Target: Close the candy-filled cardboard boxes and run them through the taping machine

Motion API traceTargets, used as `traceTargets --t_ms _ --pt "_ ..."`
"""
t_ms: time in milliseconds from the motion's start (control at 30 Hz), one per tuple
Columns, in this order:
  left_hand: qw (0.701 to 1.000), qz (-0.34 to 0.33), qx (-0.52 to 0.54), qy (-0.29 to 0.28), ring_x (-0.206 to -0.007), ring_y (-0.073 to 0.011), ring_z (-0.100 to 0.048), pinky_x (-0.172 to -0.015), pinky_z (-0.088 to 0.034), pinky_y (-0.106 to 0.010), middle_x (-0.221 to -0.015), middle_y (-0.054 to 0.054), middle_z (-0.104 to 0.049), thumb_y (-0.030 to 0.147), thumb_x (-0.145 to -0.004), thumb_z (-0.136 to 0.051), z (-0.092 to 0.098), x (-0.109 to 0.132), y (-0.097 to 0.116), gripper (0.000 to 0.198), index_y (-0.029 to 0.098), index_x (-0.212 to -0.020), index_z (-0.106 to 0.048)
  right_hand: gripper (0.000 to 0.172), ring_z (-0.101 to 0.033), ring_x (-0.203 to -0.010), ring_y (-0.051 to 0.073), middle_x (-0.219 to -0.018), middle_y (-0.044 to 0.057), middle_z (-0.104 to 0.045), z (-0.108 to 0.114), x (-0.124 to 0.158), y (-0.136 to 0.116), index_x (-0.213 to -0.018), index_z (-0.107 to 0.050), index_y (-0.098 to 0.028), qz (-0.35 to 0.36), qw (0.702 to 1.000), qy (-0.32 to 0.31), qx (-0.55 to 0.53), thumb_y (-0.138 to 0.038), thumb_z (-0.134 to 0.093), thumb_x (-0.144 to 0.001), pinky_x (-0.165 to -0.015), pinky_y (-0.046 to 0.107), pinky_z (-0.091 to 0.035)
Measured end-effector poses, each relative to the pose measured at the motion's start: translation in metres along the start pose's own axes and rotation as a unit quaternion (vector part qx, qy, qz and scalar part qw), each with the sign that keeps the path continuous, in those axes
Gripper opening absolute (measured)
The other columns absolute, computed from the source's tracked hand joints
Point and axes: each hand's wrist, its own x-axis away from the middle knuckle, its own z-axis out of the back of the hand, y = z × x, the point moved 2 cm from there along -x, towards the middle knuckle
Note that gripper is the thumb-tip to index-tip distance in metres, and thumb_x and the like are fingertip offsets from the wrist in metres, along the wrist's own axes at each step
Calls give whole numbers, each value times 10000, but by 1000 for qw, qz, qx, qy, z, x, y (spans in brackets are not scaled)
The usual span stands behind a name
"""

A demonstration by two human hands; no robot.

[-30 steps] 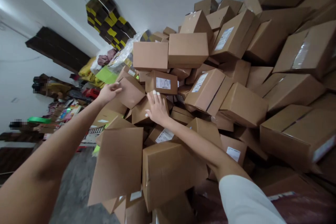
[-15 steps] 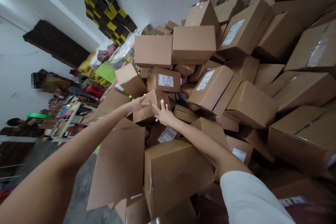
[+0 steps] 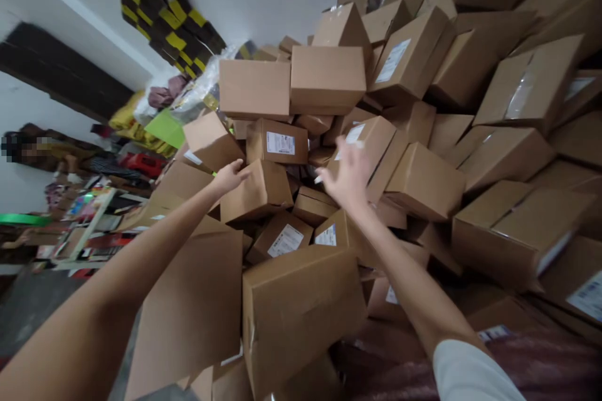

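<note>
A heap of brown cardboard boxes fills the head view. My left hand (image 3: pixel 230 177) lies against the upper left edge of a small box (image 3: pixel 256 193), its fingers stretched out and not wrapped round it. My right hand (image 3: pixel 348 177), smeared by motion, is raised with its fingers apart and nothing in them. Behind it stands a box with a white label (image 3: pixel 379 135), partly covered by the hand; whether they touch I cannot tell. Between the hands sits another labelled box (image 3: pixel 301 144). Nearer to me are a large box (image 3: pixel 301 313) and a flat cardboard face (image 3: pixel 192 307).
More boxes (image 3: pixel 522 232) are piled high on the right. Stacked black-and-yellow blocks (image 3: pixel 169 19) lean by the wall. On the left are a cluttered white shelf (image 3: pixel 89 225), a green ring-shaped thing (image 3: pixel 23 219) and a person (image 3: pixel 28 149) further back.
My right hand has left the small box and moved right and up, fingers spreading. My left hand stays at that box's left edge. The whole view has shifted, so the heap appears further left.
</note>
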Motion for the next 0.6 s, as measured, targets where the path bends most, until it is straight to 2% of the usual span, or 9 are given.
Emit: traceTargets --t_ms 67,133,233,300,367,433,533,567,600 --pt "999 -29 -15 9 -1467 -311 -448 -1224 -351 -374 -1599 -180 -431 485 -910 -620 -13 -5 8 772 117 -1555 -411 1177 -71 -1563 436 -1682 263 -59 20 -15 47 -1644 -17 -148 -183 982 45 -22 -611 -705 -808 -1215 662 -184" --pt "998 -44 -37 -15 -1527 -308 -346 -1250 -299 -341 -1661 -189 -313 475 -900 -630 -31 -7 17 843 96 -1593 -333 1364 -78 -1556 459 -1671 296 -23 17 -21 79 -1635 49 -140 -320 945 6 -62 -669 -776 -686 -1215 645 -197" --pt "997 -28 -46 -52 -1567 -316 -240 -1264 -267 -338 -1712 -190 -141 476 -891 -632 -51 -5 26 937 94 -1635 -210 1417 -35 -1561 452 -1679 276 34 -8 -19 93 -1633 51 -194 -370 926 -27 -62 -633 -823 -608 -1235 619 -149" --pt "997 -38 -28 -59 -1564 -314 -256 -1267 -269 -358 -1711 -163 -173 476 -885 -639 -50 -4 25 923 132 -1636 -227 1404 0 -1564 446 -1684 259 70 -22 -16 91 -1629 62 -222 -376 926 -4 -32 -553 -827 -595 -1235 623 -131" --pt "998 -49 -5 -50 -1531 -309 -337 -1258 -295 -373 -1665 -133 -331 473 -875 -656 -34 -3 21 858 172 -1605 -321 1390 -9 -1562 457 -1678 271 69 -28 -14 88 -1626 68 -210 -382 924 -4 -16 -481 -812 -585 -1228 633 -153" --pt "998 -40 3 40 -1496 -312 -386 -1250 -311 -386 -1593 -138 -439 480 -881 -651 -4 -3 15 813 160 -1572 -365 1372 -29 -1555 482 -1669 295 49 -29 -13 87 -1624 56 -180 -368 930 -19 -5 -476 -792 -586 -1220 643 -175" --pt "960 34 2 277 -1512 -360 -298 -1269 -233 -452 -1609 -234 -333 573 -883 -646 50 -7 9 973 36 -1584 -236 1365 -78 -1538 518 -1652 333 11 -30 -12 89 -1614 44 -140 -345 938 -16 19 -525 -772 -589 -1202 666 -195" --pt "944 74 11 322 -1528 -386 -233 -1272 -191 -487 -1626 -265 -267 624 -865 -662 65 -11 8 1079 1 -1591 -163 1365 -94 -1532 526 -1647 342 1 -30 -11 90 -1610 46 -131 -341 940 -9 26 -533 -766 -589 -1194 678 -198" --pt "934 118 27 336 -1542 -409 -167 -1266 -160 -526 -1632 -285 -231 676 -841 -673 75 -18 6 1163 -15 -1594 -118 1366 -107 -1527 532 -1643 350 -6 -32 -10 91 -1606 50 -124 -337 941 -3 31 -538 -760 -588 -1187 689 -202"
